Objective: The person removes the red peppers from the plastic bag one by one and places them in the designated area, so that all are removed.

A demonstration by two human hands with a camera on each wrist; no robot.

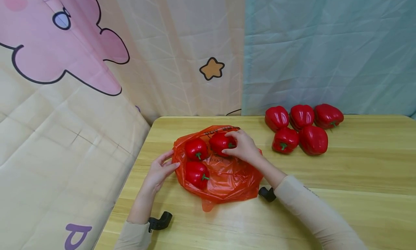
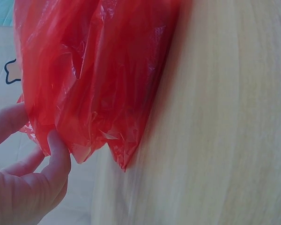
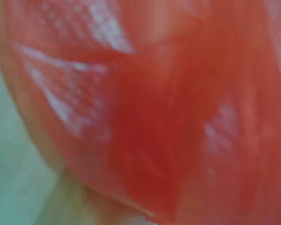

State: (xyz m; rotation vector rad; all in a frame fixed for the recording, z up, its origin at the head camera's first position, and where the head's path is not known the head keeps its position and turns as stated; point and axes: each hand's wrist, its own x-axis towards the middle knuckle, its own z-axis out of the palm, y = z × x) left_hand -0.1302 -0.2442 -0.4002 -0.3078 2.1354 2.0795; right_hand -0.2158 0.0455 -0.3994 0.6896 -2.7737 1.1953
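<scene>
Three red peppers lie in the open mouth of a red plastic bag (image 1: 234,174), which sits on the wooden bench (image 1: 367,163) around the lower centre of the head view. The right hand (image 1: 242,147) grips the upper-right one, the held pepper (image 1: 217,143), with thumb and fingers about its green-stemmed end. Two more, the upper-left pepper (image 1: 196,148) and the lower-left pepper (image 1: 196,174), rest along the bag's left side. The left hand (image 1: 159,172) touches the bag's left edge, its fingers spread and loosely bent. Five loose peppers (image 1: 302,118) cluster right of centre, three behind and two in front. A beige cloth with a printed star (image 1: 212,68) hangs at upper centre, beside a blue-green cloth (image 1: 325,55) at upper right. The right wrist view is blurred red plastic.
</scene>
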